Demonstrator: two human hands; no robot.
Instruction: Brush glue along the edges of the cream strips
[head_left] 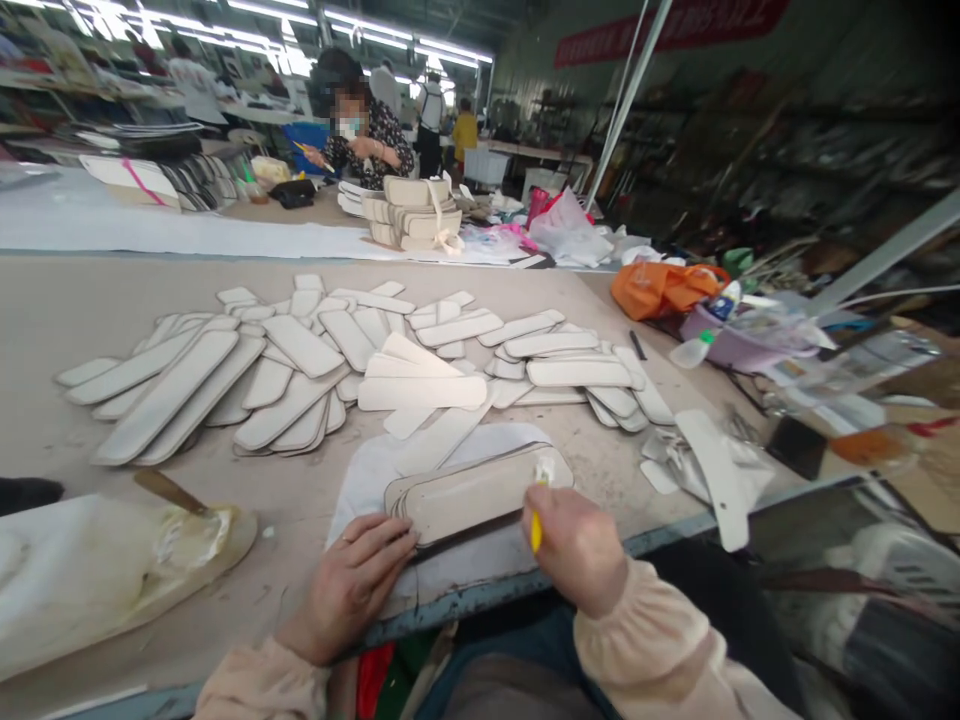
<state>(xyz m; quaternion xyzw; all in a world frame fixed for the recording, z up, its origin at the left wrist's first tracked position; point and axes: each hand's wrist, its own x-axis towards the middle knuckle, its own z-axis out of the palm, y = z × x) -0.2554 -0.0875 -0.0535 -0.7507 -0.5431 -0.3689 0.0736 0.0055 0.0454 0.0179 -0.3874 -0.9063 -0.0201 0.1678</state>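
On white paper (351, 490) at the table's front edge lies a small stack of long, round-ended off-white panels (472, 495), slightly fanned at the left end. My left hand (360, 580) rests with fingers stretched out flat against that end; its thumb is hidden. My right hand (577, 545) is closed around a yellow-handled brush (536, 530). The brush tip touches the top panel near its right end, where a wet white patch, like glue, shows. Left of my left hand lies a whitish plastic container (97, 570), its opening smeared with paste and a flat brown stick (171, 492) in it.
Loose panels (300, 345) are heaped across the table behind the stack. At right are a white strip with holes (716, 480), an orange bag (664, 288) and a lilac basin (720, 335). A co-worker (367, 130) sits at the far table behind tied panel bundles (412, 215).
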